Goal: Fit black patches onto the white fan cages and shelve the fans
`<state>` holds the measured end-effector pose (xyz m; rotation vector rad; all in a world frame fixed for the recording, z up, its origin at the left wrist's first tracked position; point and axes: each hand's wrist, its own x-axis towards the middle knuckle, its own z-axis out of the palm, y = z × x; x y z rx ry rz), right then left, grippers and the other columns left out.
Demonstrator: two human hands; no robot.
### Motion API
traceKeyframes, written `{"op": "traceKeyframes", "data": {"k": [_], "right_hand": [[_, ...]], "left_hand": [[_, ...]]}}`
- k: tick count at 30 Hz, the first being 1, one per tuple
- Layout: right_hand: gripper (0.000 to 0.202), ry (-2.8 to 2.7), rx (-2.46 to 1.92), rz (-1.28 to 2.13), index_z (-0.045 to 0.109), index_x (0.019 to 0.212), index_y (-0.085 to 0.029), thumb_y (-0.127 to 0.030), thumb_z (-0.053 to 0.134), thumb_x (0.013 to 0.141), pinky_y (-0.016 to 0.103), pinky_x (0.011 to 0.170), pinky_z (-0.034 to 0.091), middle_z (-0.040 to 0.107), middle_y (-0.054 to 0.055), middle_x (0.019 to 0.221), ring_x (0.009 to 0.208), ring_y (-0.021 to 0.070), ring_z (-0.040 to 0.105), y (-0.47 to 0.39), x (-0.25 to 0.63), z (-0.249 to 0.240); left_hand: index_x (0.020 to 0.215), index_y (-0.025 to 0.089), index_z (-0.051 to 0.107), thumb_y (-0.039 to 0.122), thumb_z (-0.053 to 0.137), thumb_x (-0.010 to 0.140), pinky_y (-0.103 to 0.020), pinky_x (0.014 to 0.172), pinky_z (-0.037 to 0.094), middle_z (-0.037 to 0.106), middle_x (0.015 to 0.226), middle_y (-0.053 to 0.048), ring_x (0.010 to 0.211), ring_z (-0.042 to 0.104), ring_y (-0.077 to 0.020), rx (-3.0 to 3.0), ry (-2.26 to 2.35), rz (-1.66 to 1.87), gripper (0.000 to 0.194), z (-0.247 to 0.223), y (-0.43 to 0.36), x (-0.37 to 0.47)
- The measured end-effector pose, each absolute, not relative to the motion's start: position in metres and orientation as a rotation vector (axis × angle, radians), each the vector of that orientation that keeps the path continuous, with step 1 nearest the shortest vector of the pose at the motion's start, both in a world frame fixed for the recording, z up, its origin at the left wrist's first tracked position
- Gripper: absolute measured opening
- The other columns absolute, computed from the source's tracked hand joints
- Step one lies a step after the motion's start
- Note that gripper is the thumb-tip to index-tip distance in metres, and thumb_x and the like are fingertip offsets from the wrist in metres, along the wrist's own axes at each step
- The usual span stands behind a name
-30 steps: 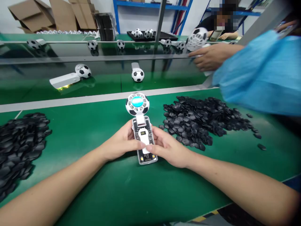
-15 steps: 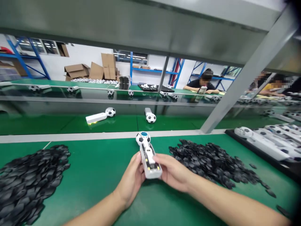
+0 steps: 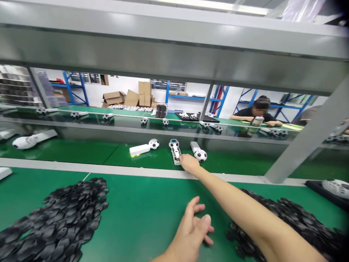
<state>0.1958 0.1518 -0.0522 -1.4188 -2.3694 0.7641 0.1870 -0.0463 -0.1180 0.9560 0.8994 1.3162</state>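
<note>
My right hand [image 3: 189, 163] reaches forward over the rail with its fingers closed at the lower right side of an open white handheld device [image 3: 176, 154]. That device has a football-patterned head with a blue disc, and its uncovered handle shows the inner parts. It is on or just over the green belt; contact beneath is hard to see. Nearer to me, my left hand [image 3: 191, 231] is held over the green table [image 3: 136, 218], fingers spread and nothing in them. Two more football-headed devices flank the open one: one on its left [image 3: 143, 148], one on its right [image 3: 199, 152].
Piles of small black plastic pieces lie at the left [image 3: 62, 218] and right [image 3: 289, 218]. A grey rail [image 3: 152, 172] divides table from belt. A slanted metal post [image 3: 305, 134] rises at right, beneath an overhead shelf [image 3: 163, 47]. A co-worker [image 3: 257, 111] sits beyond.
The open device has moved from between both hands, forward to the belt with my right hand. My left hand has let go and opened. The view has shifted right to left across the scene.
</note>
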Motion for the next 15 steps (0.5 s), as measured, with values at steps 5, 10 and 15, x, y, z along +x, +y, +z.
{"op": "traceKeyframes", "data": {"k": [5,10,15], "right_hand": [[0.030,-2.556,-1.295,0.629,0.056,0.109,-0.012,-0.021,0.058,0.081,0.039,0.094,0.038,0.053,0.013,0.115,0.108,0.0235,0.050,0.112,0.234,-0.036],[0.033,-2.707,-0.641,0.713,0.052,0.116,-0.020,-0.021,0.052,0.082,0.032,0.094,0.042,0.054,0.009,0.117,0.109,0.0184,0.050,0.014,0.307,-0.037],[0.041,-2.538,-0.694,0.538,0.041,0.125,-0.023,-0.023,0.051,0.085,0.032,0.096,0.041,0.051,0.010,0.122,0.115,0.0197,0.047,-0.041,0.339,-0.095]], "left_hand": [[0.134,0.013,0.023,0.066,0.045,0.074,-0.035,0.069,0.048,0.033,0.130,-0.022,0.084,0.055,-0.0192,0.966,0.912,1.307,0.083,-0.113,-0.048,0.186],[0.125,0.016,0.042,0.057,0.038,0.084,-0.040,0.090,0.042,0.046,0.125,-0.015,0.108,0.048,-0.0247,1.191,0.924,1.247,0.059,-0.104,-0.054,0.182],[0.111,0.023,0.059,0.047,0.061,0.072,-0.038,0.097,0.038,0.055,0.120,-0.008,0.112,0.048,-0.0283,1.683,1.053,1.035,0.046,-0.107,-0.065,0.183]]}}
